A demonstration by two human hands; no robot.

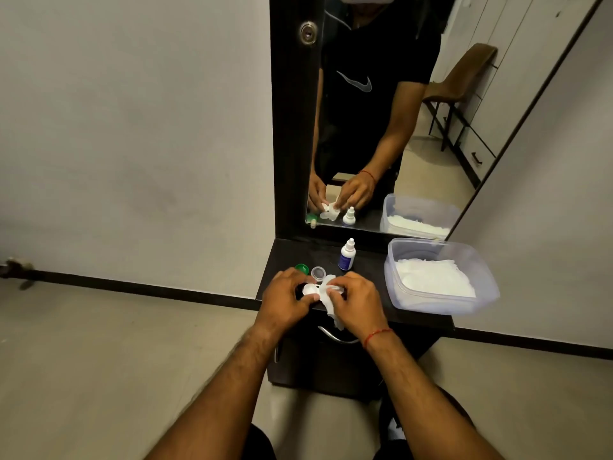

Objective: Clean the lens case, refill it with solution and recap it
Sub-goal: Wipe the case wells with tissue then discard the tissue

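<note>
Two bare forearms reach forward from the bottom of the view, the right one ringed at the wrist by a thin red thread (378, 334). The left hand (285, 298) curls its fingers (303, 295) closed around the lens case (311, 289), a small pale plastic piece whose one round, shallow well shows between thumb and forefinger. The right hand (356, 302) pinches a crumpled white tissue (326, 298) tight in its fingertips (333, 293) and presses it against the case; the soft, wrinkled paper trails below the thumbs and hangs over the front edge of the shelf (414, 318), a dark, matte, flat board.

Just beyond the left fingers a green ridged cap (302, 268) lies on the shelf, and beside it, past the gap between the two hands, a clear round cap (318, 272) rests open side up. Further out from the right fingertips stands the solution bottle (347, 255), a small upright white cylinder with a blue label and a tapered nozzle cap. To the right of the right hand, well apart, sits a translucent rectangular plastic tub (484, 260) with rounded corners, holding a stack of white tissues (434, 277).

Behind everything a tall, dark-framed mirror (381, 111) rises from the shelf, its smooth glass reflecting the hands, bottle and tub.
</note>
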